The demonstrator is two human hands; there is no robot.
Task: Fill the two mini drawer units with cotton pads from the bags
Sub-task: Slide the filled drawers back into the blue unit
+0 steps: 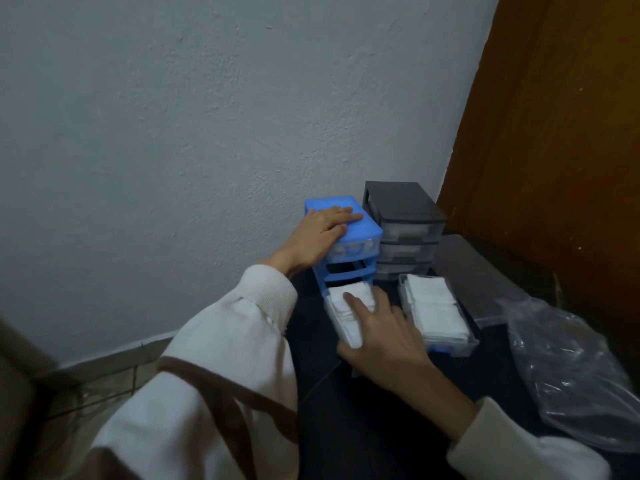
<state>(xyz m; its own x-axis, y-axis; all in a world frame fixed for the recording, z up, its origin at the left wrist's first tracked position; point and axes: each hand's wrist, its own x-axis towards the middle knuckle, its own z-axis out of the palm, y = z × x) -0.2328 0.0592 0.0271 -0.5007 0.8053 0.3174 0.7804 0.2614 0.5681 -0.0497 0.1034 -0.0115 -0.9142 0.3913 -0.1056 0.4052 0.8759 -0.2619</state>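
Note:
A blue mini drawer unit [360,225] stands by the wall, with my left hand [317,235] resting flat on its top. Its top drawer is in place; the middle slot is empty. The bottom drawer [334,315], full of white cotton pads [353,296], sticks far out of its slot. My right hand [384,336] grips this drawer's front end, index finger lying on the pads. A second clear drawer [460,346] packed with cotton pads [436,308] lies loose on the dark surface to the right. A black drawer unit [401,202] stands behind it, its three drawers closed.
A crumpled clear plastic bag [568,368] lies at the right. A brown wooden door [554,133] rises at the right and a grey wall at the back. A flat grey panel [474,271] lies beside the black unit. Tiled floor [104,375] shows at lower left.

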